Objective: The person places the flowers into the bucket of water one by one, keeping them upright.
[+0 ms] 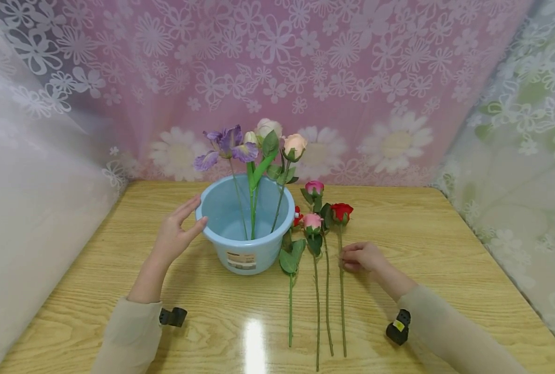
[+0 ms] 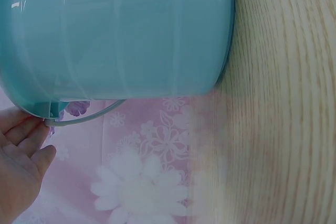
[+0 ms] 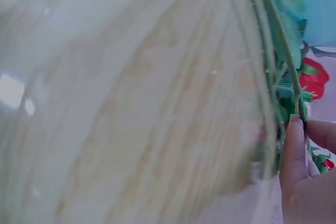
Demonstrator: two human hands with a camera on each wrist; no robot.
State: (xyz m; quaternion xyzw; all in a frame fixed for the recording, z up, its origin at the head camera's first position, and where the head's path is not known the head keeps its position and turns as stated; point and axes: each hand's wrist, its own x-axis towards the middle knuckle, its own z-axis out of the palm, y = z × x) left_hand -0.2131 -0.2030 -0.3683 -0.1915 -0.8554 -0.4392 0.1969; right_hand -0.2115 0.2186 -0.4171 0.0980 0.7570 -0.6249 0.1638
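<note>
The red rose [image 1: 341,212] lay flat on the wood table [image 1: 408,223], to the right of the blue bucket [image 1: 270,249]. Its long stem [image 1: 343,311] ran nearly straight away from the person, with the bloom at the far end. The right hand [image 1: 363,257] was much nearer to it. That hand came in from the right side and pinched the stem between thumb and fingers, below the bloom. The bucket was off to the left, and 3 more flowers lay in between: a pink rose [image 1: 312,222], a dark pink rose [image 1: 314,187] and a red flower [image 1: 298,216] partly hidden next to the bucket.

The 2 hands were well apart. The left hand [image 1: 176,234] touched the left side of the bucket's rim, its fingers nearly straight. I could not tell how hard it pressed. A purple flower [image 1: 230,141], a white flower [image 1: 269,128] and a peach rose [image 1: 295,145] stood up in the bucket.

A label [image 1: 241,254] was stuck on the bucket's front. In the left wrist view, a dark oval on it had letters that might be "air". The other writing was too small to read.
</note>
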